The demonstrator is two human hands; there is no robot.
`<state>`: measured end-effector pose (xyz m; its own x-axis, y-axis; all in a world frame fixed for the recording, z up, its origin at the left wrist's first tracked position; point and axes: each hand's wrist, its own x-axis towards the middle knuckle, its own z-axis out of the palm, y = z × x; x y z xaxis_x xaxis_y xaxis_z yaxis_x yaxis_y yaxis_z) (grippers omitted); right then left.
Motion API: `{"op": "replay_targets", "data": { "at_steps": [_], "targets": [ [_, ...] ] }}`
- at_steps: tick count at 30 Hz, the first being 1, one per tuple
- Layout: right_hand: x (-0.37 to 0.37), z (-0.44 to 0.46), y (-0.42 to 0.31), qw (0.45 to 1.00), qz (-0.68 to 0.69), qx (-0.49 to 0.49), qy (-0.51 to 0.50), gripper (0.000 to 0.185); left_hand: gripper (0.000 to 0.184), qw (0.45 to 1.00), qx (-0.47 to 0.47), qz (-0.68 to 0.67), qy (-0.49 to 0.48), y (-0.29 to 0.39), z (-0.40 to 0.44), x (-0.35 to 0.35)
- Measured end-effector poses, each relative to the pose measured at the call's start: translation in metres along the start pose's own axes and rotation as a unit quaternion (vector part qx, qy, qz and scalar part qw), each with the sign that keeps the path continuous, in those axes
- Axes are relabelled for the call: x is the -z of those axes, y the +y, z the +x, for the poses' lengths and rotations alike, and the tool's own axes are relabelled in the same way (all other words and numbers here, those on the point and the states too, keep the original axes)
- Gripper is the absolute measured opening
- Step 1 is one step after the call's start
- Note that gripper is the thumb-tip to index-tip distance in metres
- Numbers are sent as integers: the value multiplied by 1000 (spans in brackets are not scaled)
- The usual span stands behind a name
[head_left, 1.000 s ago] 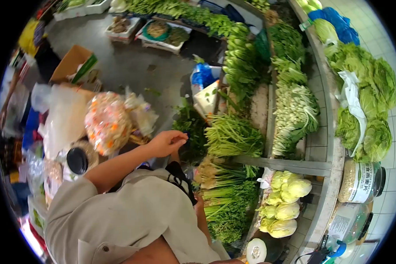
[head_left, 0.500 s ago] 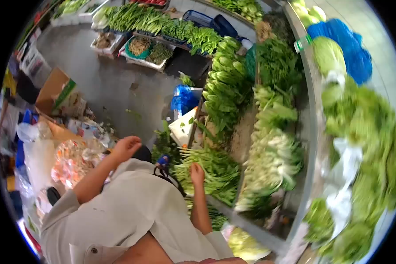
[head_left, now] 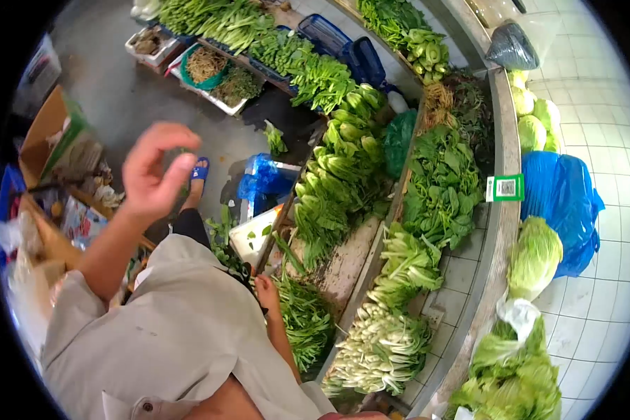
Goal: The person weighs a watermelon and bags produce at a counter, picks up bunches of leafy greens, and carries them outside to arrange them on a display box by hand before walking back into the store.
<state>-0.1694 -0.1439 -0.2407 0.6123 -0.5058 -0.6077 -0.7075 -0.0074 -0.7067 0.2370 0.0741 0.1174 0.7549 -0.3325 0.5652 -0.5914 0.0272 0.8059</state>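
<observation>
My left hand (head_left: 159, 171) is raised over the floor at the left. Its fingers are bent and the thumb stands apart from them, with nothing visibly held. Low beside my shirt (head_left: 182, 329), my right hand (head_left: 266, 290) has its fingers curled, and what they may hold is hidden. Long-stemmed leafy greens (head_left: 304, 322) lie right next to it on the stall. Beyond them is a pile of green leafy heads (head_left: 339, 168). White-stemmed greens (head_left: 381, 346) lie to the right, nearer me.
A raised ledge (head_left: 500, 133) carries cabbage (head_left: 534, 255), a blue plastic bag (head_left: 560, 203) and a green QR card (head_left: 504, 187). Cardboard boxes (head_left: 45, 136) and litter stand at the left. A white foam box (head_left: 255, 234) and a blue-slippered foot (head_left: 199, 171) are ahead.
My left hand has risen and come nearer the camera. My right hand has shifted left and slightly down in the view. The camera has turned, so the stall appears farther left.
</observation>
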Motion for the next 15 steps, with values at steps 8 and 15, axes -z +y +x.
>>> {"op": "replay_targets", "data": {
  "at_steps": [8, 15],
  "targets": [
    [-18, 40, -40, 960, 173, -207, 73, 25, 38, 883, -464, -64, 23, 2, 280, 50],
    [-99, 163, -183, 985, 92, -108, 99, 25, 37, 861, -503, -51, -61, -46, 393, 64]
  ]
}}
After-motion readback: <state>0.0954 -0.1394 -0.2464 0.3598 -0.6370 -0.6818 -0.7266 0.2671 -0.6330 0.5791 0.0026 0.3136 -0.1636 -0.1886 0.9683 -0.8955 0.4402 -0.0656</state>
